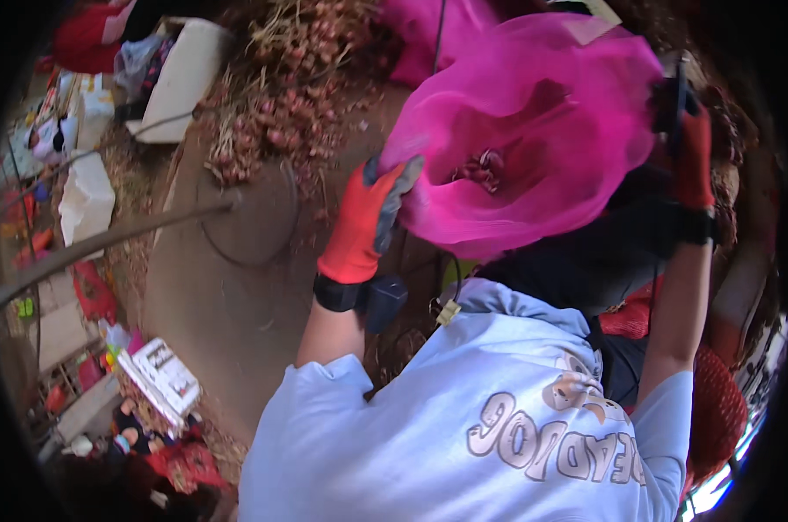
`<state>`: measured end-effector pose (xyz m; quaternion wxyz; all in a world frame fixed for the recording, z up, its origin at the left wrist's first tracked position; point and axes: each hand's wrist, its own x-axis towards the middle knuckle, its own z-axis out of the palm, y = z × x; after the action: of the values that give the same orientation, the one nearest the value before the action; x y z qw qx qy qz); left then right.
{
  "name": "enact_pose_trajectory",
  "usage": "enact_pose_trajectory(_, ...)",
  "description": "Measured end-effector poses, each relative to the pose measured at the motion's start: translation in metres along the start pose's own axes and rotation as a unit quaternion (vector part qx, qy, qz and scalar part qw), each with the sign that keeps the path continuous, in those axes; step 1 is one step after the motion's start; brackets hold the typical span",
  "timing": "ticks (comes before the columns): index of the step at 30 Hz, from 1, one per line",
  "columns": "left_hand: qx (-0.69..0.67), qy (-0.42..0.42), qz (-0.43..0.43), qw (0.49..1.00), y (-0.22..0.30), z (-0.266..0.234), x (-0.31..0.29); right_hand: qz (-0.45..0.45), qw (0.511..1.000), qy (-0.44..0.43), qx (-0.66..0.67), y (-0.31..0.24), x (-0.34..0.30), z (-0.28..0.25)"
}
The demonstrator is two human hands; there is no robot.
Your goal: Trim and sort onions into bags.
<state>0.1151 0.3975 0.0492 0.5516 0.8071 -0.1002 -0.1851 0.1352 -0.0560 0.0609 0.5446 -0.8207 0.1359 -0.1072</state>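
Observation:
A bright pink mesh bag hangs wide-mouthed in front of me, with a few small reddish shallots visible at its bottom. My left hand, in an orange glove with a grey palm, pinches the bag's left rim. On the far side my right hand, gloved the same way, is closed at the bag's right rim; its fingertips are dark and partly blurred. Ahead on the left lies a heap of shallots with dry stalks on a brown surface.
A thin dark bar crosses from the left over the brown surface. White foam boxes and a white lidded crate stand at the left. More pink mesh lies behind the bag. A red mesh sack sits at the right.

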Motion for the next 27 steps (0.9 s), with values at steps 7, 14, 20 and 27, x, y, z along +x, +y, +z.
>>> enact_pose_trajectory(7,-0.059,0.030,0.044,0.997,-0.025,-0.012,-0.011,-0.021,0.993,0.103,-0.057,-0.033,-0.001,-0.009)
enact_pose_trajectory(14,-0.075,0.100,0.134,0.983,-0.031,-0.008,0.025,-0.078,0.985,0.128,-0.084,-0.029,-0.013,-0.026)
enact_pose_trajectory(20,-0.249,0.027,-0.111,0.962,-0.059,0.010,0.020,0.083,0.989,0.082,-0.095,0.038,0.016,0.005)
enact_pose_trajectory(27,-0.217,0.012,-0.175,0.960,0.007,-0.022,0.013,0.091,0.980,0.161,0.073,0.007,0.003,0.020)
